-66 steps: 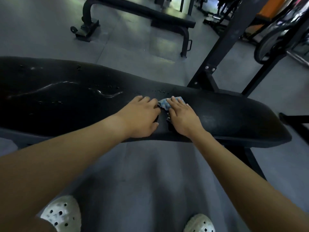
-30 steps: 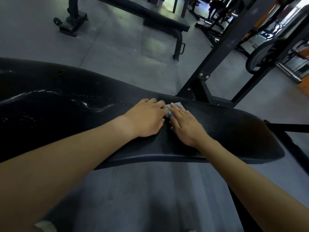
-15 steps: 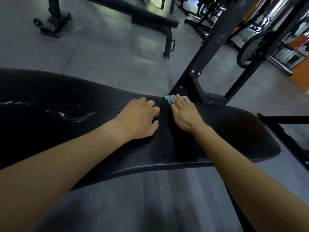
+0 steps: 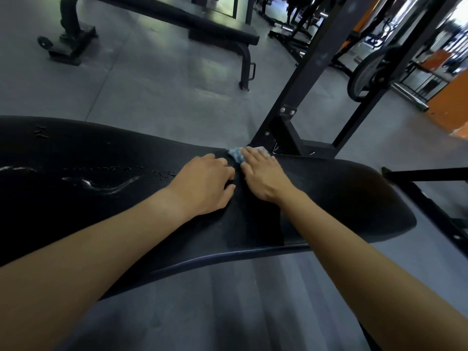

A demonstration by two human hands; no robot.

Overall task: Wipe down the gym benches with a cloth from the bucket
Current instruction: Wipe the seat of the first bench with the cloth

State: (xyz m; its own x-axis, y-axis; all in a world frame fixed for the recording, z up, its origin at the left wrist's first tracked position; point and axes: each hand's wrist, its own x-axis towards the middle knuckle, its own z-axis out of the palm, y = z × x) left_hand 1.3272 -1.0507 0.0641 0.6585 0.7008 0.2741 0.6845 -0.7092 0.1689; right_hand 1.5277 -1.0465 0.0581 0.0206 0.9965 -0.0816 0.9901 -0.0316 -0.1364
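A long black padded bench [image 4: 342, 198] runs across the head view in front of me. A small blue patterned cloth [image 4: 236, 154] lies at the pad's far edge, mostly covered by my right hand [image 4: 263, 177], which presses flat on it with fingers spread. My left hand [image 4: 205, 186] rests palm-down on the pad just left of the cloth, fingers slightly curled, holding nothing. Wet streaks and droplets [image 4: 101, 184] shine on the pad's left part. The bucket is out of view.
A black rack upright [image 4: 311, 67] with a bolted base stands right behind the bench near the cloth. A second black bench [image 4: 202, 29] stands farther back on the grey floor. A weight plate [image 4: 367, 72] hangs at the right, with orange equipment behind it.
My right hand has pushed the cloth from mid-pad toward the far edge of the bench. The left hand stayed beside it on the pad, and the view has shifted a little.
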